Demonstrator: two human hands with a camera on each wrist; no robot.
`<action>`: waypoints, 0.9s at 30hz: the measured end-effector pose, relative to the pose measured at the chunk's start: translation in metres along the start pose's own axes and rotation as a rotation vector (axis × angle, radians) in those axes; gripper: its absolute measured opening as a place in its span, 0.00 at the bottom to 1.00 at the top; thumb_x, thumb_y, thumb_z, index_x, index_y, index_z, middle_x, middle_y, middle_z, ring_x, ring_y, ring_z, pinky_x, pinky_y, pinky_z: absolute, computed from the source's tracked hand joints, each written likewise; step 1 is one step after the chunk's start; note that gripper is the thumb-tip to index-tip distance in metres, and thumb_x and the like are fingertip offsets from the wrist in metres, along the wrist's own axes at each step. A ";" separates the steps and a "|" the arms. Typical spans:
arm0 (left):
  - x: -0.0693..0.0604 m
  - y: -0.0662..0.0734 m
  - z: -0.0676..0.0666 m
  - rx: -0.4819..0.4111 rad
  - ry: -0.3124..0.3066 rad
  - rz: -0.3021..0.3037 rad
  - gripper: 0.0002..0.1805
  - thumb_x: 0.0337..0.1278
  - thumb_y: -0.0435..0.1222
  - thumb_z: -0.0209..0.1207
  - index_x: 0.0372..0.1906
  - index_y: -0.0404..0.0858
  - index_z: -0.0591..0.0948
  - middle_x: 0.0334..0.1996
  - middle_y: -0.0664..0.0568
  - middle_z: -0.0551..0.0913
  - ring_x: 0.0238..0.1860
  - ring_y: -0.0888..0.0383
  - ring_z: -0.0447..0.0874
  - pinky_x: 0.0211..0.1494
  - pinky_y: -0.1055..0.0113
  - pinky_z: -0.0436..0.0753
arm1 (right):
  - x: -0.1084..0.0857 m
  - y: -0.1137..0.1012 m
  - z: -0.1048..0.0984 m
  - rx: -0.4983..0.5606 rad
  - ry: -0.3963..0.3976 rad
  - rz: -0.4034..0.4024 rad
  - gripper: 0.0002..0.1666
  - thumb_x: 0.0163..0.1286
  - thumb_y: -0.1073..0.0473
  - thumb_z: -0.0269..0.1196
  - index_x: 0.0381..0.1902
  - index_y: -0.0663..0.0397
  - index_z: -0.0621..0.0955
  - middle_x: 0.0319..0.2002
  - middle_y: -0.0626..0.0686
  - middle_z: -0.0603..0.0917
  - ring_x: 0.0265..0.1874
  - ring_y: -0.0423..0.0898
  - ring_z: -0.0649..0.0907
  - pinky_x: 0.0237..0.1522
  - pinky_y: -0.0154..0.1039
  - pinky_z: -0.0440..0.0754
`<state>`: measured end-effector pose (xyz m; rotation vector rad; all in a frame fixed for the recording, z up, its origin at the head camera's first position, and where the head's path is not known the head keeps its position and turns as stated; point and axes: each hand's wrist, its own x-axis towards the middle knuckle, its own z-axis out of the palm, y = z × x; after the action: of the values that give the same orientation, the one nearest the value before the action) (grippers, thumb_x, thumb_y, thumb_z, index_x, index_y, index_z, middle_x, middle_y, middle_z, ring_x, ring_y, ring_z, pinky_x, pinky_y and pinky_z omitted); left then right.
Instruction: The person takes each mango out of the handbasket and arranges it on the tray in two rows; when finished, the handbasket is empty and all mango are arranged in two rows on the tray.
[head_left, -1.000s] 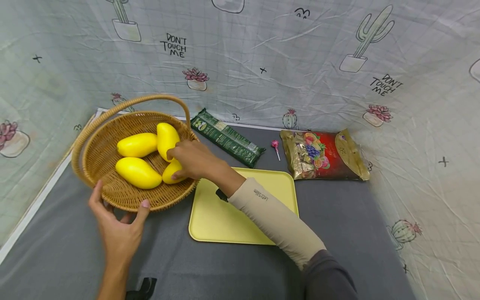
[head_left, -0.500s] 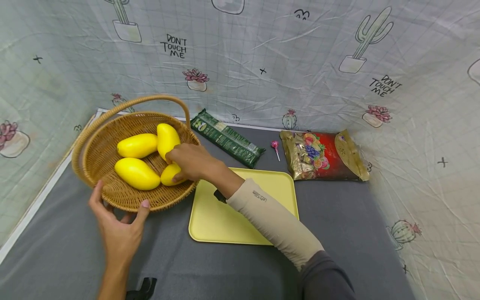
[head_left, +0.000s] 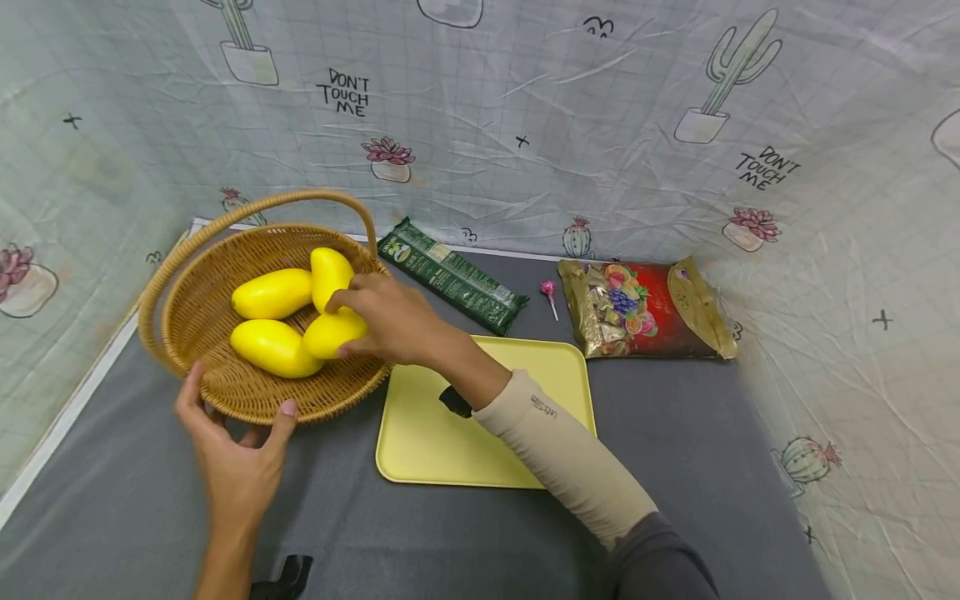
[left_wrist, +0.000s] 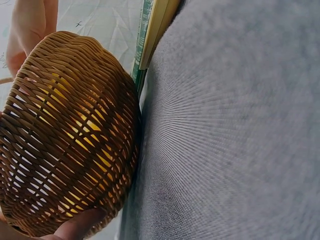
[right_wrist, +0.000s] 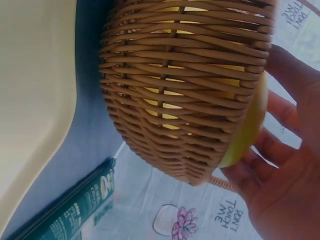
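Note:
A brown wicker basket (head_left: 198, 325) with an arched handle stands at the left, holding several yellow mangoes. My left hand (head_left: 236, 467) holds the near rim, thumb and fingers spread along it. Inside the basket's right side, my right hand (head_left: 401, 321) grips one mango (head_left: 328, 336), its thumb below and fingers over the top. Another mango (head_left: 330, 275) lies just behind that one, and two more, a rear mango (head_left: 272, 293) and a front mango (head_left: 273, 348), lie to the left. In the right wrist view, the wicker partly hides the gripped mango (right_wrist: 252, 125).
A yellow tray (head_left: 450, 433) lies right of the basket, under my right forearm. Behind it are a green packet (head_left: 453, 275), a pink lollipop (head_left: 549, 289) and a red and gold candy bag (head_left: 648, 308). A patterned cloth wall (head_left: 480, 142) closes off the back.
My right hand has raised the gripped mango slightly and shifted it left, so more of it shows. The left hand stays on the basket rim.

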<state>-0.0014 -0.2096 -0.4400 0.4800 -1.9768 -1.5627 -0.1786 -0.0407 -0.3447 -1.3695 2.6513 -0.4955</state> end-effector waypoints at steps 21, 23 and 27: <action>0.000 0.000 0.000 0.015 0.009 -0.014 0.58 0.59 0.29 0.72 0.85 0.58 0.50 0.83 0.52 0.55 0.72 0.48 0.69 0.47 0.84 0.77 | -0.072 0.041 -0.019 0.187 0.441 0.027 0.32 0.62 0.48 0.81 0.63 0.46 0.86 0.57 0.51 0.84 0.59 0.48 0.80 0.59 0.45 0.81; 0.000 0.000 0.000 -0.002 0.010 -0.018 0.58 0.58 0.29 0.72 0.85 0.57 0.51 0.82 0.51 0.55 0.72 0.48 0.69 0.47 0.85 0.78 | -0.080 0.048 -0.019 0.196 0.465 0.044 0.32 0.61 0.49 0.81 0.63 0.47 0.86 0.57 0.52 0.85 0.59 0.50 0.80 0.60 0.47 0.81; 0.000 0.000 0.000 -0.025 0.007 -0.027 0.57 0.58 0.28 0.72 0.85 0.57 0.51 0.82 0.50 0.55 0.72 0.47 0.68 0.47 0.85 0.78 | -0.094 0.062 -0.018 0.194 0.492 0.092 0.33 0.61 0.49 0.82 0.63 0.48 0.86 0.56 0.52 0.86 0.57 0.51 0.82 0.58 0.48 0.82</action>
<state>-0.0017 -0.2099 -0.4395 0.5029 -1.9512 -1.5981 -0.1759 0.0729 -0.3526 -1.1831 2.9093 -1.1759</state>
